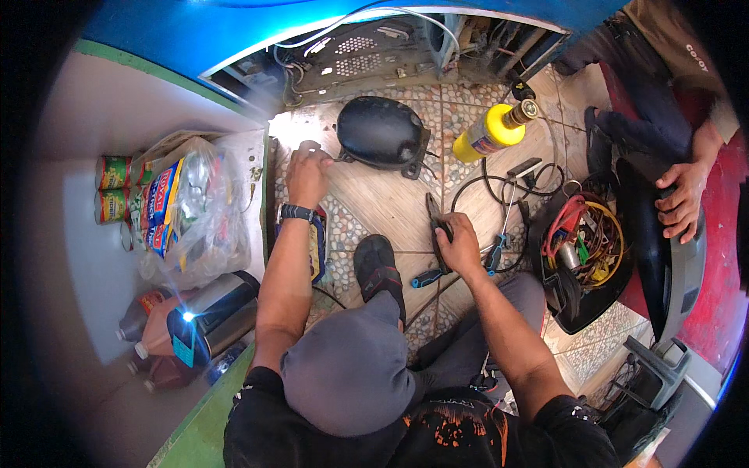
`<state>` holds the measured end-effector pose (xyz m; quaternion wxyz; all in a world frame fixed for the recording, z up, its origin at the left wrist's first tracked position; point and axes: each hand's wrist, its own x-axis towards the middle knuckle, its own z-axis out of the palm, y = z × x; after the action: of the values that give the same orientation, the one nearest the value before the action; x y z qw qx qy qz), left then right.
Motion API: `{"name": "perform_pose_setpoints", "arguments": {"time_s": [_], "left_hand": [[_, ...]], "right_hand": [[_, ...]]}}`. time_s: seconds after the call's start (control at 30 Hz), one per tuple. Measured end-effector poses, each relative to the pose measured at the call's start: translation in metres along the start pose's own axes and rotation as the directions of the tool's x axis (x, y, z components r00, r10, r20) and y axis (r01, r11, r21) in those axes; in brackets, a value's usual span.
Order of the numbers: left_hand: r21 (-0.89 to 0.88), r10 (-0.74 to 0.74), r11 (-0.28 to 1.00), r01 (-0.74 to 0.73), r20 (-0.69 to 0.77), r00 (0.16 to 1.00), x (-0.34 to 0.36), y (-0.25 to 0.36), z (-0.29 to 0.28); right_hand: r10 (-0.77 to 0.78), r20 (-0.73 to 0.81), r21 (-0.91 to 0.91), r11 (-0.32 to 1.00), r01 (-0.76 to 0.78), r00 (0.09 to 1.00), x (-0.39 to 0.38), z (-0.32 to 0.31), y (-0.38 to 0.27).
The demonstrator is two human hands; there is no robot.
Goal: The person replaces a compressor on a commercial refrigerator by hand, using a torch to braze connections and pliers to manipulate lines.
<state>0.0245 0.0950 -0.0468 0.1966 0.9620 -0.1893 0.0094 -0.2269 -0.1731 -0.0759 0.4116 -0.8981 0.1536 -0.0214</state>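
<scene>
My left hand [308, 175] is at the left side of a black compressor [381, 131], fingers curled at something small and greyish that I cannot make out. My right hand [460, 246] grips black pliers [434, 209]. Beneath that hand lies a tool with a blue-and-black handle [427, 277]; a long screwdriver [497, 248] is to its right. A yellow gas cylinder [494, 132] stands right of the compressor, and a black cable [473, 183] loops over the tiled floor [394, 199].
Ahead is a blue appliance [335, 19] with its lower compartment exposed. Left are bagged packages [168, 207] and bottles [160, 312] on a shelf. Right is an open tool case [581, 249] of wires, beside another person's hand [679, 199] on a black lid [655, 265].
</scene>
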Motion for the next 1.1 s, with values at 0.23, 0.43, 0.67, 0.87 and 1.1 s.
{"name": "perform_pose_setpoints", "arguments": {"time_s": [0.23,0.43,0.67,0.87,1.1], "left_hand": [[0.032,0.040,0.999,-0.039,-0.025,0.999,0.014,-0.005,-0.002],[-0.003,-0.001,1.000,0.001,-0.038,0.999,0.020,-0.016,0.001],[-0.222,0.194,0.949,-0.223,-0.144,0.970,0.041,0.060,-0.031],[-0.102,0.194,0.978,-0.184,0.092,0.977,0.055,0.087,-0.024],[-0.121,0.133,0.986,-0.114,0.159,0.978,0.060,0.090,-0.021]], "right_hand": [[0.050,0.080,-0.138,0.990,-0.039,0.996,-0.012,-0.001,0.026],[0.096,0.084,-0.152,0.985,-0.083,0.992,-0.043,0.003,0.021],[0.092,0.001,-0.174,0.981,-0.090,0.996,-0.033,0.009,0.027],[0.080,-0.077,-0.039,0.996,-0.083,0.994,0.012,0.026,0.008],[0.215,-0.108,0.298,0.938,-0.175,0.971,0.118,0.034,-0.019]]}}
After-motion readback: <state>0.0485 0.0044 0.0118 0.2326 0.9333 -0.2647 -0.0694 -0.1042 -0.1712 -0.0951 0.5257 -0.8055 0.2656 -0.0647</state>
